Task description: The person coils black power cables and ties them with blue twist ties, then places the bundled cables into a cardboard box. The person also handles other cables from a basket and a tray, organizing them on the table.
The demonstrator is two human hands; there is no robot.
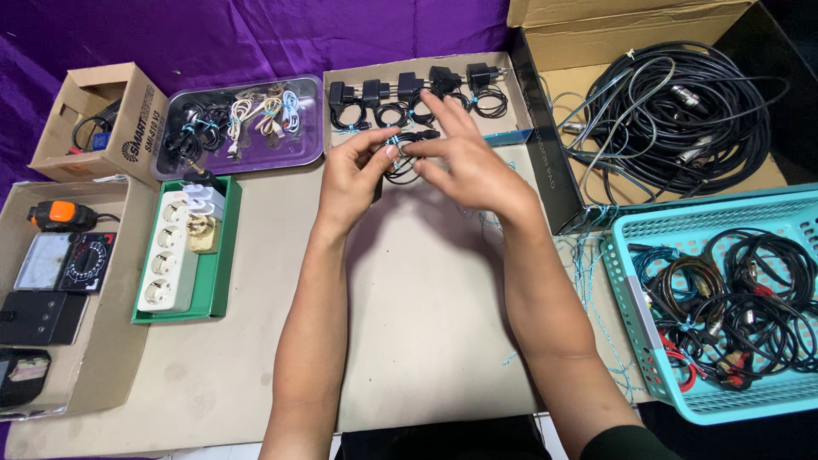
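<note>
Holding a small coiled black cable up over the middle of a beige cardboard-covered table, both hands meeting on it. Left hand pinching the coil between thumb and fingertips, fingers curled in close. Right hand gripping the other side with thumb and lower fingers, index and middle fingers stretching out straight above. Cable hanging just in front of a shallow cardboard tray lined with black plug adapters, each with its cord bundled.

Lying to the left of that, a clear plastic tray of white and black cords. Sitting further left, a small open cardboard box. Resting nearer the left edge, a white power strip on a green tray, and beside it a flat box with a meter and dark gadgets. Standing at the right, a large open carton piled with thick black cables, and a teal plastic basket filled with more tangled leads. Draping behind everything, a purple cloth. Trailing near the right forearm, thin blue ties scattered on the table.
</note>
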